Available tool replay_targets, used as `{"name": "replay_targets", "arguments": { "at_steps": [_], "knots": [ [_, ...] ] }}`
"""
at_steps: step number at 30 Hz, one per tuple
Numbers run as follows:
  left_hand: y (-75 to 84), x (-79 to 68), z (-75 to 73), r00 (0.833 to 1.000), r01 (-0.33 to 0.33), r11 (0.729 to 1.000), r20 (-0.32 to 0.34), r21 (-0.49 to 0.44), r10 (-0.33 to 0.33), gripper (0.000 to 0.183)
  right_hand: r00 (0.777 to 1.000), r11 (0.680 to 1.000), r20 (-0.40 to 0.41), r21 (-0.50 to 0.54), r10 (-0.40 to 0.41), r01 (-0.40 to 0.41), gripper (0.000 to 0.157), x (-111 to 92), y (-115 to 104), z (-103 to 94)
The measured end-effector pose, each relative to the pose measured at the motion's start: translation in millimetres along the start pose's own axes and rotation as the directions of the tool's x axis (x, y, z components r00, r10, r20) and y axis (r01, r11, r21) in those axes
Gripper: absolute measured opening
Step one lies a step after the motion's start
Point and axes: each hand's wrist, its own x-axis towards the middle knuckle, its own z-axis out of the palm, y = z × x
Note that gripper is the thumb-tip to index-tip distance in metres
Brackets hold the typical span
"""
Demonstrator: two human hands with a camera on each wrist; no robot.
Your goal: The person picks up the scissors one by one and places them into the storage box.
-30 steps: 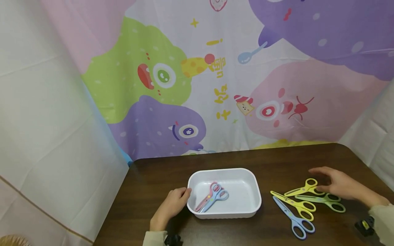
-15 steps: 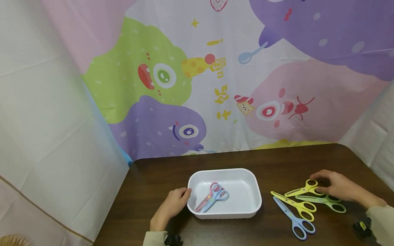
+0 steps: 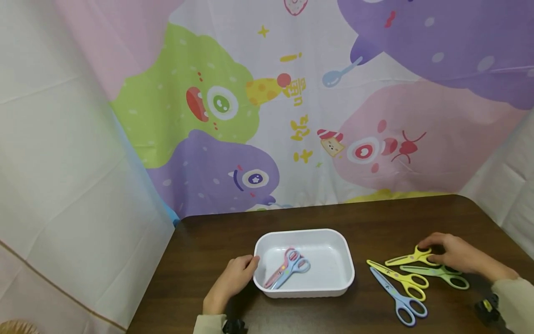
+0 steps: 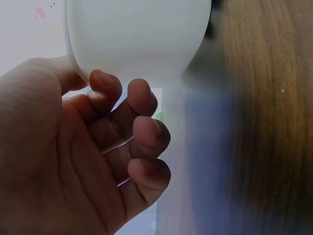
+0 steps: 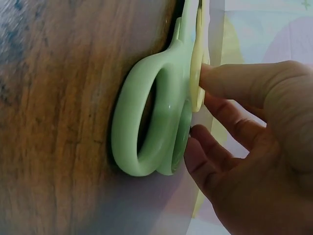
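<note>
While left hand grips tray, right hand yellow scissors — dark table (cartoon backdrop).

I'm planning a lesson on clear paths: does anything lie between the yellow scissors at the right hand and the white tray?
Yes: the other yellow scissors poke their blade tip between the first pair and the white tray, whose raised wall also stands across.
</note>
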Motion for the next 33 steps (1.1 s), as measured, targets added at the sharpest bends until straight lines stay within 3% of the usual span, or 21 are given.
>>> {"name": "replay_targets", "arguments": {
  "at_steps": [9, 21, 27, 33],
  "knots": [
    [1.3, -0.7, -0.7, 1.0, 0.009, 1.0, 0.006, -0.014, -0.009, 0.036, 0.999, 0.999, 0.016, 0.032, -0.041, 0.041, 0.022, 0.6, 4.1, 2.2],
    [2.6, 0.1, -0.3, 1.0, 0.008, 1.0, -0.005, -0.005, -0.008, 0.038, 0.999, 0.999, 0.045, 0.043, -0.019, 0.018, 0.02, 2.1, 4.4, -1.7],
    [1.3, 1.5, -0.5, 1.0, 0.005, 1.0, 0.006, -0.007, -0.005, 0.037, 0.989, 0.986, 0.021, 0.082, -0.147, 0.145, 0.018, 1.9, 8.4, 2.2],
    [0.4, -0.1, 0.0, 1.0, 0.015, 1.0, 0.002, -0.016, -0.015, 0.038, 0.966, 0.966, -0.034, 0.022, -0.255, 0.256, 0.02, 4.8, 9.1, 1.4]
  ]
}}
